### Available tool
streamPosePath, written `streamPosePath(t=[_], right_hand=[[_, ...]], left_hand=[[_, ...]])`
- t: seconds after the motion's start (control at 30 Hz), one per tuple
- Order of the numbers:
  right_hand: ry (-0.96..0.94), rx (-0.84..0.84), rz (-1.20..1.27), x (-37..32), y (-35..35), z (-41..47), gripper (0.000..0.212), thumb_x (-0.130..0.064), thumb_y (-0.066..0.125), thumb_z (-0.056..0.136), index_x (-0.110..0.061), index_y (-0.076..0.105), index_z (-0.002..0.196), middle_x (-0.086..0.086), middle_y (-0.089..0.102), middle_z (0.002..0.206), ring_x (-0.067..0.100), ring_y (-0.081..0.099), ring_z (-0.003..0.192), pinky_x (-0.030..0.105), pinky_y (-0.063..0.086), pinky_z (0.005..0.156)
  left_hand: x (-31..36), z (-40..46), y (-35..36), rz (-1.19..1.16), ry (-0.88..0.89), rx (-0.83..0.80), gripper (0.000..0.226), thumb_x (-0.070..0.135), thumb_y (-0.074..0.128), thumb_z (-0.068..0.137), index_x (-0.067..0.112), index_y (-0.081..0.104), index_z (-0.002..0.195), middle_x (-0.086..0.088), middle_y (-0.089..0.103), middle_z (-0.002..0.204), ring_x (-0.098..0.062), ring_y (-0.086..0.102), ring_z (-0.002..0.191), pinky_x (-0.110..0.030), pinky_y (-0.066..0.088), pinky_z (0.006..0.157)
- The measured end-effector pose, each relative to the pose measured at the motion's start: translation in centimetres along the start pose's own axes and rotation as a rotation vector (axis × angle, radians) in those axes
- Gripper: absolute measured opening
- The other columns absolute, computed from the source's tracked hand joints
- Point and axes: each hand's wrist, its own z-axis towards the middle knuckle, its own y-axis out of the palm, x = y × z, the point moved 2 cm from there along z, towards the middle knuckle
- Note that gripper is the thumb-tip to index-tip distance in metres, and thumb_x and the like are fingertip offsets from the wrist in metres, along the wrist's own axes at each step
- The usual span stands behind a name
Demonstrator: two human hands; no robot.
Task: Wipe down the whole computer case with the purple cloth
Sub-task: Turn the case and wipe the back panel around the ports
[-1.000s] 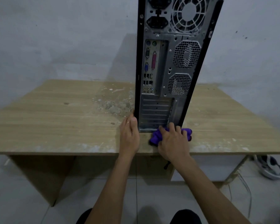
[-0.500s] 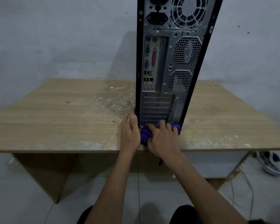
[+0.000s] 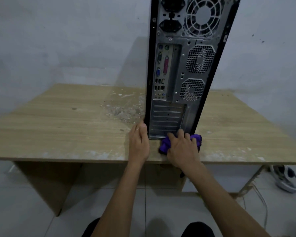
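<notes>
Step in hand: wiping the rear panel's bottom edge. Right hand (image 3: pixel 182 147) fingers curled over purple cloth (image 3: pixel 165 145), pressed where upright computer case (image 3: pixel 186 69) meets worktop (image 3: pixel 58 130). Left hand (image 3: pixel 138 142), fingers flat, steadies left edge; next pass should go upward.

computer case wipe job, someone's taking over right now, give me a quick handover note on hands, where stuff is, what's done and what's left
Left hand: flat against the lower left edge of the computer case, steadying it.
Right hand: pressing the purple cloth at the bottom of the rear panel, grip closed on it.
The case stands upright on the wooden desk, rear panel facing you.
Done: cannot tell from this view.
Left: upper rear panel, sides, top and front; dusty debris lies left of the case.
</notes>
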Motion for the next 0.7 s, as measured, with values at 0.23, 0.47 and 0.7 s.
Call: streamPosePath(t=[0.23,0.47,0.7], right_hand=[[-0.134,-0.034,0.14,-3.3,0.5,1.1,0.069,-0.037,0.056,0.093,-0.034,0.027,0.156,0.009,0.035,0.144,0.032,0.038,0.129,0.05,0.028,0.111],[-0.025,0.02,0.175,-1.4,0.4,0.2,0.063,-0.04,0.05,0.095,-0.033,0.029,0.154,0.009,0.039,0.141,0.031,0.042,0.128,0.047,0.029,0.111],[0.008,0.067,0.638,3.2,-0.7,-1.2,0.066,-0.025,0.058,0.093,-0.026,0.031,0.153,0.003,0.042,0.131,0.027,0.049,0.121,0.037,0.041,0.105]], left_hand=[[-0.2,0.3,0.0,0.008,0.037,0.023,0.052,0.043,0.02,0.105,0.019,0.059,0.129,0.002,0.062,0.12,-0.015,0.055,0.113,-0.04,0.045,0.1],[0.3,0.2,0.0,0.02,0.014,0.021,0.04,0.03,0.025,0.111,0.028,0.053,0.14,0.009,0.057,0.131,-0.003,0.048,0.12,-0.024,0.036,0.102],[0.2,0.0,0.2,0.002,-0.007,0.063,0.055,0.045,0.022,0.105,0.024,0.035,0.154,0.001,0.039,0.157,-0.015,0.033,0.145,-0.043,0.028,0.12]])
